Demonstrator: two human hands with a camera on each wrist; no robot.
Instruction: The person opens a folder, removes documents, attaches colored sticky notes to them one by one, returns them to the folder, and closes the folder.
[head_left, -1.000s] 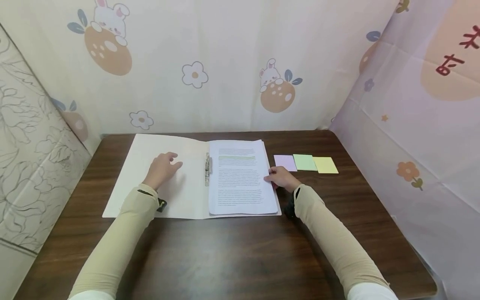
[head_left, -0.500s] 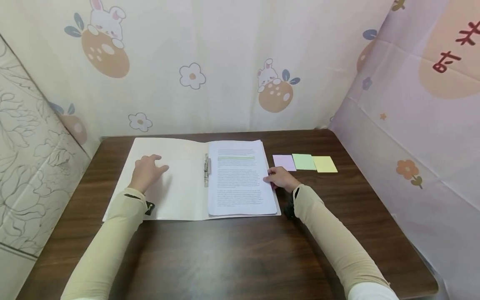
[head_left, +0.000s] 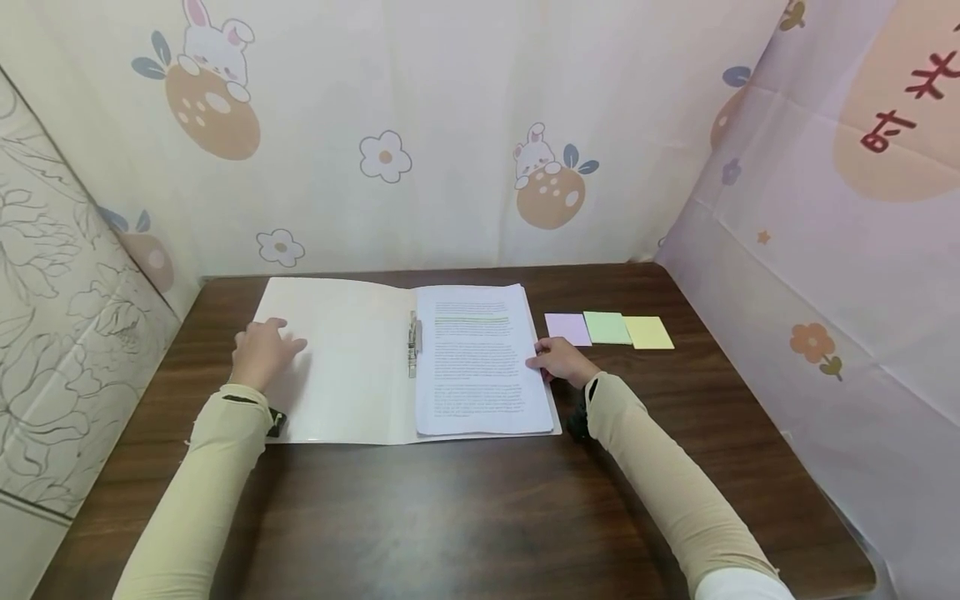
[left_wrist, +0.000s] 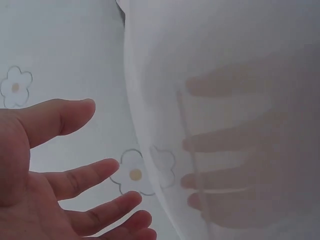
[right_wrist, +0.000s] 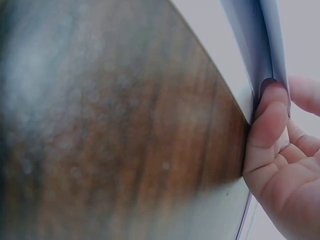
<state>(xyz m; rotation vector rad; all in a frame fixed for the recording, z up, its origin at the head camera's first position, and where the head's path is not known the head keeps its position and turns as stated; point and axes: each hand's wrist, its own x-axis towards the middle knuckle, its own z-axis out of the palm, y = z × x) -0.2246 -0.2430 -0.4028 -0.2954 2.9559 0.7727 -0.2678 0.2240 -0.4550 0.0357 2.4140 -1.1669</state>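
Observation:
An open white folder lies on the table, and its glossy left cover mirrors my fingers in the left wrist view. Printed papers, a stack with one line marked green, lie on the folder's right half beside the metal clip. My right hand pinches the papers at their right edge. In the right wrist view its thumb and fingers sit on either side of the lifted sheets. At the folder's left edge my left hand hovers with fingers spread, holding nothing.
Three pads of sticky notes lie in a row right of the folder: purple, green and yellow. The dark wooden table meets a printed curtain at the back.
My left hand has moved left across the cover to the folder's left edge. The right hand stays at the papers' right edge.

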